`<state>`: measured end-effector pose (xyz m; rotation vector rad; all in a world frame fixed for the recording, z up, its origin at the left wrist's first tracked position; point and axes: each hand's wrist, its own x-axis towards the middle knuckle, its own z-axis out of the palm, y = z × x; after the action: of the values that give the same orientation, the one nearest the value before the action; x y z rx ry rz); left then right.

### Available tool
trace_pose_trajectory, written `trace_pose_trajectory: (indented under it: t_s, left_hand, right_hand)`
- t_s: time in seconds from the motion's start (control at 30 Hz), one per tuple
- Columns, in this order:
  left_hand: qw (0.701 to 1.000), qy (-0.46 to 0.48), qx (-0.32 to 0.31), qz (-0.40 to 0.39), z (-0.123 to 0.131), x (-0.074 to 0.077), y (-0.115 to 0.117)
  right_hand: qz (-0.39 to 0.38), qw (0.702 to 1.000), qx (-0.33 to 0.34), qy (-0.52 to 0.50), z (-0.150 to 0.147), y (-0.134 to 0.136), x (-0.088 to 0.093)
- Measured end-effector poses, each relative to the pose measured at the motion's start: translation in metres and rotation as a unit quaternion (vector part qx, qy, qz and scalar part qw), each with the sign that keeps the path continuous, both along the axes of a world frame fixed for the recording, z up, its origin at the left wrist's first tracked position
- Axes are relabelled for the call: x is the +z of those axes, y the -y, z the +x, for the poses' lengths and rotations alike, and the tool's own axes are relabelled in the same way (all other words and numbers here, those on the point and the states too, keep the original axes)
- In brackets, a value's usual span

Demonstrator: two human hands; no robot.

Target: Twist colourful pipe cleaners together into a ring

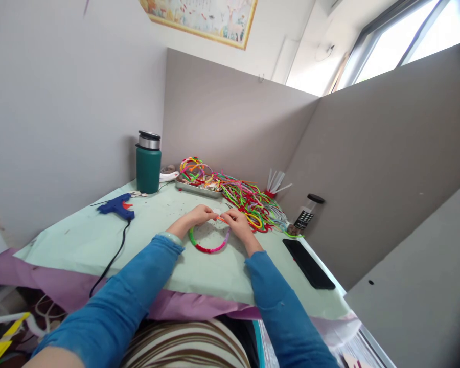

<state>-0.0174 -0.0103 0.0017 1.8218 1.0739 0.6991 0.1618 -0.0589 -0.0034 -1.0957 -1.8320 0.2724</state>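
Observation:
Over the middle of the table, my left hand (200,215) and my right hand (237,223) nearly meet, fingertips pinched together. A short orange pipe cleaner (221,219) shows between them, with both hands closed on it. Below hangs or lies a ring of fuzzy pipe cleaner (210,250), coloured green, red, pink and purple along its curve. Its upper part runs behind my hands, so I cannot tell whether the fingers also grip it. A small whitish round piece (216,210) sits just behind my fingertips.
Beyond my hands are a heaped pile of colourful pipe cleaners (249,197) and a metal tray (199,189). Leftward stand a green bottle (148,166) and a blue glue gun (117,205) with its cord. A black phone (308,264) and a clear jar (304,217) are on the right.

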Motion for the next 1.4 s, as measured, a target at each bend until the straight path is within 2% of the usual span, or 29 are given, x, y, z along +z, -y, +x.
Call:
trace_pose_trajectory:
  t_s: [0.1, 0.23, 0.37, 0.53, 0.83, 1.0, 1.13, 1.23, 1.4]
  left_hand:
    - [1.000, 0.008, 0.003, -0.002, 0.000, -0.002, -0.003]
    - [1.000, 0.004, 0.023, -0.011, 0.000, 0.001, -0.001]
    - [0.999, -0.019, 0.044, -0.012, 0.000, 0.005, 0.003]
    - [0.999, -0.012, 0.041, -0.019, 0.000, 0.002, -0.001]
    - [0.999, 0.009, 0.016, -0.029, -0.002, 0.001, 0.000]
    - [1.000, 0.011, 0.026, 0.011, -0.001, -0.002, -0.004]
    - [0.997, 0.018, 0.005, 0.072, 0.001, -0.002, -0.005]
    - [0.996, 0.030, -0.008, 0.089, 0.001, 0.001, -0.004]
    - [0.995, 0.060, -0.017, 0.080, 0.001, 0.007, 0.000]
  right_hand:
    - [-0.047, 0.998, -0.021, -0.029, 0.003, -0.002, 0.000]
    - [-0.079, 0.997, 0.013, -0.014, 0.002, -0.001, -0.002]
    - [-0.035, 0.999, 0.038, 0.011, -0.001, 0.000, -0.002]
    - [0.045, 0.997, 0.025, 0.049, -0.002, 0.003, 0.002]
    - [0.048, 0.993, 0.063, 0.092, -0.008, 0.009, 0.004]
    - [-0.006, 1.000, 0.008, -0.007, -0.005, 0.004, 0.004]
    - [-0.131, 0.988, -0.044, -0.075, 0.004, -0.006, -0.002]
    - [-0.232, 0.965, -0.027, -0.117, 0.008, -0.010, -0.007]
    - [-0.288, 0.942, 0.066, -0.157, 0.007, -0.006, -0.005]
